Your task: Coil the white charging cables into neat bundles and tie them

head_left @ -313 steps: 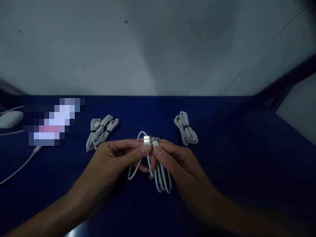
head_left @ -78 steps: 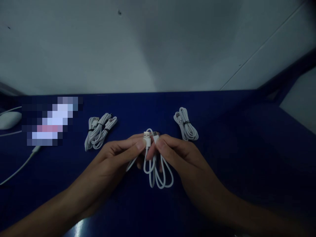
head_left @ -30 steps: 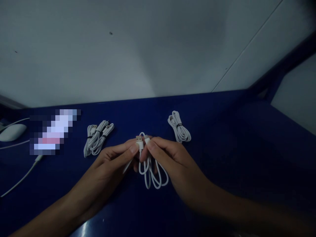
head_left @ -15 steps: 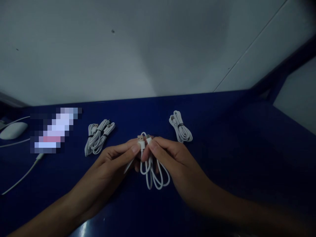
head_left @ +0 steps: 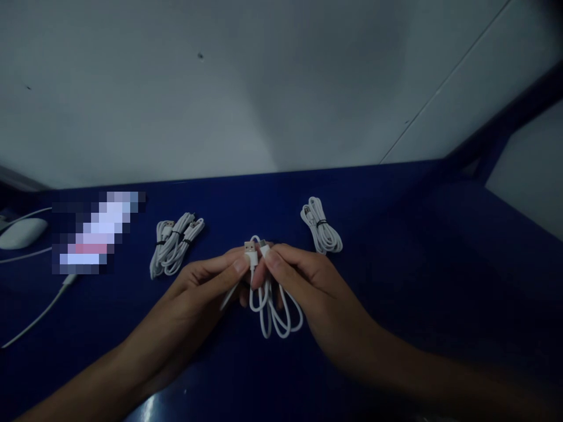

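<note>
blue table (head_left: pixel 396 264): looped white USB cable (head_left: pixel 275 316) held over its near middle, between tied cable bundles far left (head_left: pixel 173 243) and far right (head_left: pixel 321 225) | left hand (head_left: pixel 197 287) pinching the USB-A plug (head_left: pixel 250 249); right hand (head_left: pixel 303 281) pinching the small plug (head_left: pixel 263 246) just beside it | imo hold both plugs level; loops hang even

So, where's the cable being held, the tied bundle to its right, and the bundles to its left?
held cable (head_left: pixel 250 250): head view, on its USB plug.
right bundle (head_left: pixel 324 232): head view, on the coiled strands by the tie.
left bundles (head_left: pixel 176 245): head view, on the middle strands.
</note>
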The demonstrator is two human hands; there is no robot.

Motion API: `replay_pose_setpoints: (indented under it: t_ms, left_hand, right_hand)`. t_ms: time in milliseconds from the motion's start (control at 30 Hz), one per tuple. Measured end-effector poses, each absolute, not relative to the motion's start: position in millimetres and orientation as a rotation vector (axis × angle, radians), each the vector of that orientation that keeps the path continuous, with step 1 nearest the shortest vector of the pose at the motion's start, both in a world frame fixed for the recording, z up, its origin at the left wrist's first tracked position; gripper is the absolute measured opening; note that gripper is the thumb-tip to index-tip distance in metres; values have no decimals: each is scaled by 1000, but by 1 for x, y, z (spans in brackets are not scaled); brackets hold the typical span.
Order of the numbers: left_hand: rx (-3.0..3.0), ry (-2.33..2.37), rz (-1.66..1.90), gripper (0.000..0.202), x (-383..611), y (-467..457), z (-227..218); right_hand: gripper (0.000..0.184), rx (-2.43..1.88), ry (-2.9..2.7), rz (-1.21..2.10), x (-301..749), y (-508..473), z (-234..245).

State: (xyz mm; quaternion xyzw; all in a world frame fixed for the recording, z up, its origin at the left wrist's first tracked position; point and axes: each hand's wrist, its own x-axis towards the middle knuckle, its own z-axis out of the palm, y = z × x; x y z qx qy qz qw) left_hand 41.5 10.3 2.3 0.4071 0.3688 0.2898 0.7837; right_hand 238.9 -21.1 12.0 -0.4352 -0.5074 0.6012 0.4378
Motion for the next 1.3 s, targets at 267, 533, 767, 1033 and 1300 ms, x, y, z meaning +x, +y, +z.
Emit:
replay_pose_setpoints:
  t_ms: [267,533,767,1033,1300]
  left_hand:
    - [875,816,626,27,42,12,0]
    - [887,811,615,29,41,11,0]
    - [885,806,617,28,40,10,-1]
    - [901,798,630,30,41,10,0]
    - [891,803,619,32,41,11,0]
  right_hand:
    - [40,-1111,-1231,1512,237,-21,11]
    - [40,-1109,-1252,1498,238,-21,11]
    - [40,-1127,-1243,1505,237,-21,11]
    - [42,-1095,-1235,1510,238,-22,11]
    - [40,-1112,-1240,1512,237,-22,10]
